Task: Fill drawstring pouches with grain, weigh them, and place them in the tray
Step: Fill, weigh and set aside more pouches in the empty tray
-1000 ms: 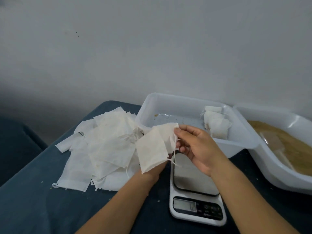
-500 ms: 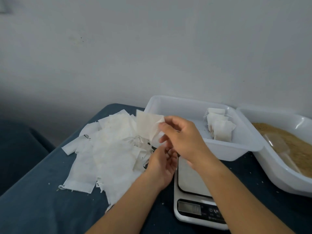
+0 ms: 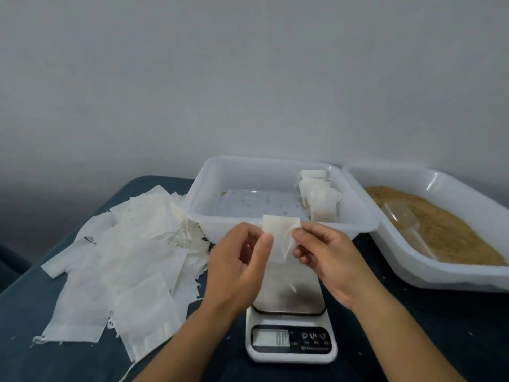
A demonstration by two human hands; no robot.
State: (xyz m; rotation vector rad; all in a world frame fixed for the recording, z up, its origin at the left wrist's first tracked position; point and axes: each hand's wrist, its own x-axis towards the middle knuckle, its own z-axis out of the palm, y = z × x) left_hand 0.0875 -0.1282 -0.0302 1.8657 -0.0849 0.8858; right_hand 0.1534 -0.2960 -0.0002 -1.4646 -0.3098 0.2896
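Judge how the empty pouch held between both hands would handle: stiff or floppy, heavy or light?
Probably floppy: the pouch creases and sags between the left hand and right hand. Likely very light, being thin and translucent. It might tear if pulled hard.

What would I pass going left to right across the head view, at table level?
Pile of empty pouches → left hand → held pouch → right hand → tub of grain. The tray and the scale overlap the hands, so I leave them out.
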